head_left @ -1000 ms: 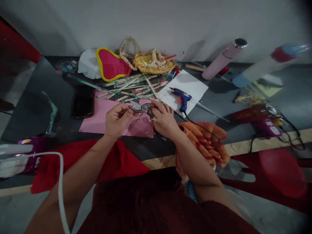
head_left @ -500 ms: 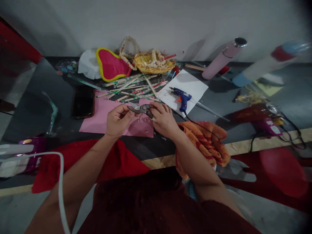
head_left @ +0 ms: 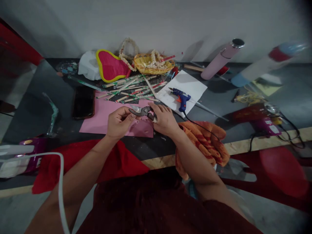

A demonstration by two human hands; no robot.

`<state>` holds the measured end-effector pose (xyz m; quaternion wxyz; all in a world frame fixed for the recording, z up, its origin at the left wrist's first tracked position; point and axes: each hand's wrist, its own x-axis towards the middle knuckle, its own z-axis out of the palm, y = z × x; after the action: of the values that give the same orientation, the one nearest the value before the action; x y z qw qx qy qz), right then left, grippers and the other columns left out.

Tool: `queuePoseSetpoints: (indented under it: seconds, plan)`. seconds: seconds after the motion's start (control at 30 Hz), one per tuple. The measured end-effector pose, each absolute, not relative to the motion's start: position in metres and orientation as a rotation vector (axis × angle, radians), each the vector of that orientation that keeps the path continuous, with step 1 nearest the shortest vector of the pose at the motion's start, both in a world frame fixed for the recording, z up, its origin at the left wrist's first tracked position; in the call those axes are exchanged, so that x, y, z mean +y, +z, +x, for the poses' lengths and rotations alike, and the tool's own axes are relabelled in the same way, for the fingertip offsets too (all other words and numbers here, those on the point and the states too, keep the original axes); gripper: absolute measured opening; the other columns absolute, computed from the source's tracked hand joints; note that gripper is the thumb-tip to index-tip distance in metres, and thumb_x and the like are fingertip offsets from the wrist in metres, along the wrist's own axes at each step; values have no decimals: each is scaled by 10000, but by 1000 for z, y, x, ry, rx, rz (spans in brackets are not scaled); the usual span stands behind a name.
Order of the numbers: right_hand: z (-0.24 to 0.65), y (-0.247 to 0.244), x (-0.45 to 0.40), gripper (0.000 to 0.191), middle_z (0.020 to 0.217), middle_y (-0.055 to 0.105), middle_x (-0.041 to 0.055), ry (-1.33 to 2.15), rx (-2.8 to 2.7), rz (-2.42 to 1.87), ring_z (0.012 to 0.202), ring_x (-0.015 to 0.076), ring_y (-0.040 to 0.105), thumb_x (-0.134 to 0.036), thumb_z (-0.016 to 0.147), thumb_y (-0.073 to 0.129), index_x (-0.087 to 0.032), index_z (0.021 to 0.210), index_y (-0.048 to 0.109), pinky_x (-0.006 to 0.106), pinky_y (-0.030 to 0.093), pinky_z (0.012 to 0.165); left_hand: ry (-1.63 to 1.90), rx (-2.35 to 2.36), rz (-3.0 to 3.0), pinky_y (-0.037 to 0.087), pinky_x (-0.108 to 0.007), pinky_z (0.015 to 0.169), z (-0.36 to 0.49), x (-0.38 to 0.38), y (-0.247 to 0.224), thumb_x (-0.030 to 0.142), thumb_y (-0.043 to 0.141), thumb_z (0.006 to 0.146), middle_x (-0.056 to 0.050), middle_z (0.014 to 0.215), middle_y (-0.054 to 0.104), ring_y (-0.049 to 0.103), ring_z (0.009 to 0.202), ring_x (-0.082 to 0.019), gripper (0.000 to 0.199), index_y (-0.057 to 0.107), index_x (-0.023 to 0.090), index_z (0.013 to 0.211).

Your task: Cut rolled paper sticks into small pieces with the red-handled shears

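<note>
Clasping pruner (head_left: 144, 111): right grip (head_left: 166, 121). Left grip (head_left: 119, 124): hold unclear. Pink sheet (head_left: 98, 120) on dark table (head_left: 133, 148); grey wall (head_left: 151, 22) behind.

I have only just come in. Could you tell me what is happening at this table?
The person's right hand grips a dark metal pruning cutter above a flat pink paper sheet. The left hand is at its curved blades; anything pinched there is too small to tell. Beyond lie thin wooden sticks and a blue plastic glue gun.
</note>
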<state>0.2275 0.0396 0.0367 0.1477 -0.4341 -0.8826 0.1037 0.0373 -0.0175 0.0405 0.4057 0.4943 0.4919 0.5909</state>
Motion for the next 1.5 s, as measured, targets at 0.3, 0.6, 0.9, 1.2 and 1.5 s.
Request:
queuePoseSetpoints:
  seconds: [0.3, 0.6, 0.9, 1.2, 1.5]
  plan:
    - [223, 36, 35, 408, 1071, 625, 103, 278, -2485, -1284, 1010, 257, 550, -201, 849, 466, -191, 1255, 499, 360, 432, 879, 1535, 1215, 1175, 320, -191, 412, 37, -17, 39, 371, 701, 761, -58, 677, 721, 471, 418, -62, 245, 623, 142, 727]
    - [227, 32, 40, 485, 1184, 596, 122, 240, -2459, -1313, 1072, 293, 525, -226, 827, 491, -192, 1310, 468, 425, 421, 906, 1473, 1274, 1221, 390, -206, 497, 37, -14, 37, 383, 714, 737, -43, 710, 714, 564, 535, -99, 249, 620, 155, 772]
    - [233, 35, 44, 649, 1298, 524, 127, 346, -2583, -1170, 1151, 297, 466, -256, 793, 541, -169, 1410, 358, 446, 397, 951, 1269, 1002, 999, 192, -188, 368, 28, -14, 41, 343, 747, 698, -55, 612, 680, 319, 355, -32, 237, 635, 141, 751]
    - [232, 38, 40, 481, 1123, 610, 98, 294, -2537, -1157, 1046, 251, 535, -205, 855, 470, -199, 1336, 456, 365, 416, 911, 1155, 859, 849, 130, -172, 352, 25, -14, 50, 297, 784, 652, -61, 570, 660, 241, 330, -1, 224, 662, 134, 746]
    - [229, 34, 38, 407, 1081, 635, 94, 247, -2480, -1316, 1001, 253, 570, -209, 868, 447, -214, 1272, 494, 351, 437, 864, 1362, 1079, 1059, 321, -180, 420, 31, -11, 41, 330, 737, 714, -42, 669, 688, 443, 436, -59, 220, 615, 154, 762]
